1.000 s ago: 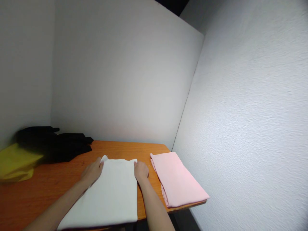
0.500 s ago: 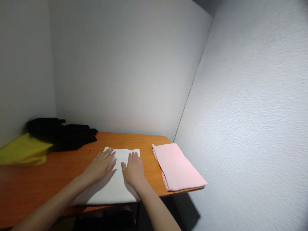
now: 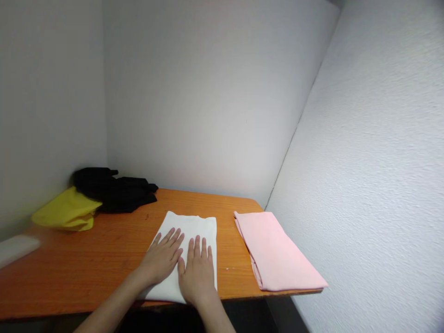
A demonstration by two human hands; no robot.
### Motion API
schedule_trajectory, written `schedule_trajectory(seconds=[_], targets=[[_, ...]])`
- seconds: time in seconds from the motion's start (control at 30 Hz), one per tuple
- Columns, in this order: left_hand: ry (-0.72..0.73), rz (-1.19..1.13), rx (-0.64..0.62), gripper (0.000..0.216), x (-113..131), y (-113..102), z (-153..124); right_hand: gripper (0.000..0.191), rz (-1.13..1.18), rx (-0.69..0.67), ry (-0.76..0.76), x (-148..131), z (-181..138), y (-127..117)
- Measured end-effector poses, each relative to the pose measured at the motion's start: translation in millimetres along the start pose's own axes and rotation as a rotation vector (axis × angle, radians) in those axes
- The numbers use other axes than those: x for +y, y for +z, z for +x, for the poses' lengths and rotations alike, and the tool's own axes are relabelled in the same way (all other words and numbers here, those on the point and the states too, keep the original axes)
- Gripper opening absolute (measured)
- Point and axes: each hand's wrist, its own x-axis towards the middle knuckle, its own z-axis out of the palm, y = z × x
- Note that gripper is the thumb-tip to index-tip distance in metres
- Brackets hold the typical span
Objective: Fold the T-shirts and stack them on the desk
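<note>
Two hands lay palm-down on a folded white cloth [image 3: 192,224] at the near edge of a wooden table [image 3: 86,268].
Each grip was spread flat: the left hand [image 3: 161,259], over the cloth's 9 o'clock side, pointed toward 1 o'clock; the right hand [image 3: 198,270], just beside it, pointed toward 12. From the white cloth, a folded pink cloth [image 3: 277,252] lay apart at 3 o'clock, a yellow cloth [image 3: 65,210] at 10, and a black fabric heap [image 3: 120,192] between 10 and 11, touching the yellow. At 9 o'clock, a blurred white item [image 3: 17,249] was cut off by the view's edge.
</note>
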Motion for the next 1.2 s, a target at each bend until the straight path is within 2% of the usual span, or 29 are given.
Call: schedule_trajectory(seconds=[0.17,0.37,0.57,0.67,0.73,0.8,0.9,1.03,1.1,1.2], targets=[[-0.01,0.021,-0.037,0.06,1.7,-1.8,-0.1,0.065,0.001,0.01,-0.023,0.5,-2.7,0.1],[-0.054,0.031,-0.025,0.06,2.6,3.4,-0.7,0.065,0.019,0.03,-0.058,3.5,-9.2,-4.3],[-0.143,0.1,0.015,0.061,20.0,11.8,-18.6,0.06,0.098,0.024,-0.174,13.0,-18.6,-14.1],[-0.152,0.137,0.045,0.06,25.0,3.1,-26.1,0.052,0.173,0.049,-0.211,20.9,-23.2,-22.1],[-0.087,0.137,0.078,0.056,20.0,-9.6,-25.2,0.043,0.22,0.153,-0.143,27.8,-29.5,-28.6],[-0.034,0.096,0.133,0.052,8.0,-22.8,-18.9,0.034,0.231,0.292,-0.001,35.4,-40.1,-35.6],[-0.08,0.081,0.203,0.054,-16.4,-32.6,-3.5,0.023,0.148,0.417,0.22,44.8,-61.8,-44.5],[-0.197,0.106,0.109,0.058,-45.0,-21.3,20.0,0.021,0.037,0.445,0.385,47.5,-86.2,-49.3],[-0.198,0.115,0.075,0.061,-56.3,-10.6,31.7,0.027,0.044,0.432,0.427,45.3,-90.7,-49.3],[-0.156,0.091,0.107,0.065,-72.6,5.1,47.0,0.043,0.081,0.354,0.49,42.2,-88.4,-48.7]])
